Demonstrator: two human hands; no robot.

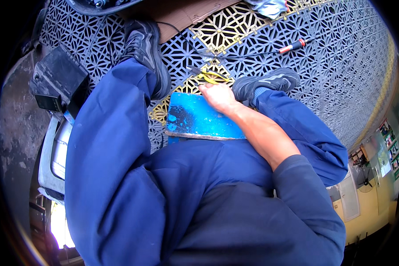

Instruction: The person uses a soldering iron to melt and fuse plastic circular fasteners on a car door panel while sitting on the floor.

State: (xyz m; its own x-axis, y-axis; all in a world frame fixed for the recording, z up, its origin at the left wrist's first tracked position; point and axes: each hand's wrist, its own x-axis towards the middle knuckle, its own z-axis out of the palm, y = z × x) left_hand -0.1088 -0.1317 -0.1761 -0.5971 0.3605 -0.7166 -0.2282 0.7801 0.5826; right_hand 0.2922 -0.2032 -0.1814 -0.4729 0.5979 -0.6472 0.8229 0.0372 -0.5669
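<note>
My right hand (217, 95) is closed at the yellow-handled pliers (211, 74), over the far edge of a scuffed blue board (195, 117) between my legs. The pliers' jaws point up-left over the perforated tile floor (252, 42). My left hand is not in view. Beyond my right hand a black cable (241, 56) runs to a tool with a red and white handle (291, 45), lying on the tiles.
My two shoes (146, 48) stand either side of the board. Cardboard (177, 22), a black object (99, 6) and a pale cloth (266, 8) are at the top. A dark box (57, 71) and grey frame (48, 159) are at left. A yellow wall (359, 221) shows at right.
</note>
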